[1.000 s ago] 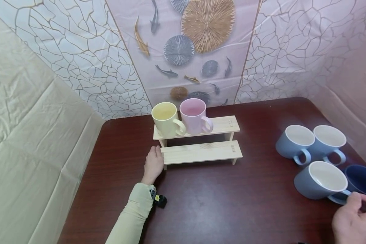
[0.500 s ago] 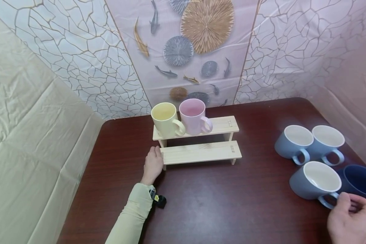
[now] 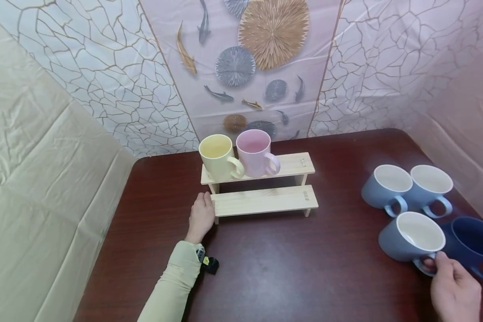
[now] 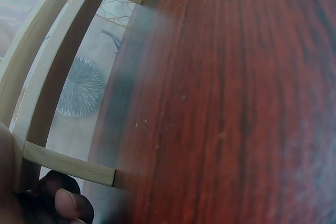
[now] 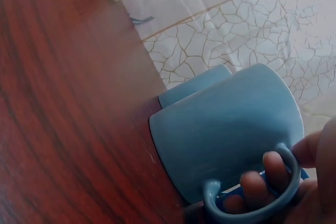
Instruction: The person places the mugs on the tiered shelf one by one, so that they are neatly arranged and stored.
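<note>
A two-tier wooden stand (image 3: 265, 201) sits mid-table, with a yellow mug (image 3: 218, 158) and a pink mug (image 3: 254, 154) side by side on its upper tier. My left hand (image 3: 201, 217) grips the stand's left end; in the left wrist view its curled fingertips (image 4: 71, 200) show by the end piece. At the right, my right hand (image 3: 455, 286) holds a light-blue mug (image 3: 406, 243) with a white inside, its fingers (image 5: 254, 186) through the handle. That mug looks slightly tilted; whether its base touches the table I cannot tell.
Behind the held mug stand two more light-blue mugs, one at the left (image 3: 380, 192) and one at the right (image 3: 420, 194). A dark-blue mug (image 3: 463, 250) stands close to its right. Patterned cloth (image 3: 145, 89) hangs behind the dark wooden table (image 3: 290, 277).
The held light-blue mug has moved left with my right hand, away from the dark-blue mug, whose handle now shows. My left hand stays at the stand.
</note>
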A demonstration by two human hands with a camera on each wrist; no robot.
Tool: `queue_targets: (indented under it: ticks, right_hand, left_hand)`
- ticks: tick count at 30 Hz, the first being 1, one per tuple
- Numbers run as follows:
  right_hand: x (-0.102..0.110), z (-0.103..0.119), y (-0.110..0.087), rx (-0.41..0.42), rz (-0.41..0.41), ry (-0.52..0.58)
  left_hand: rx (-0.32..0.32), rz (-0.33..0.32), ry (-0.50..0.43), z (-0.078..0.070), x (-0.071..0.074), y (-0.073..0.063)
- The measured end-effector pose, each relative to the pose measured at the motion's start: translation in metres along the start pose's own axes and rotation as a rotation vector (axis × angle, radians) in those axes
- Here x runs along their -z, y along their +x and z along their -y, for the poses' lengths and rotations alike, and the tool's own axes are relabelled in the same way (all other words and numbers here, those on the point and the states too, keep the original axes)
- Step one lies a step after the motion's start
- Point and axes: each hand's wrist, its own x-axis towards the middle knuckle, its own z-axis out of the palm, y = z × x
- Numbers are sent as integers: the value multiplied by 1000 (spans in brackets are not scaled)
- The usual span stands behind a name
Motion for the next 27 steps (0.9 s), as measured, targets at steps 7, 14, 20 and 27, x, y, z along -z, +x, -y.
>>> queue_targets:
  ticks: [7,14,20,27]
  right_hand:
    - [-5,2,0,-73,76,121]
    - [-7,-3,-4,-37,103,282]
    - [-16,-1,-12,47,56,366]
    - [-24,1,-19,112,-23,367]
  left_hand:
    - [3,-7,2,-2,1,0]
    - [3,-2,9,-2,1,1]
    - [3,-1,9,-1,0,0]
    - [3,-5,-5,0,-1,0]
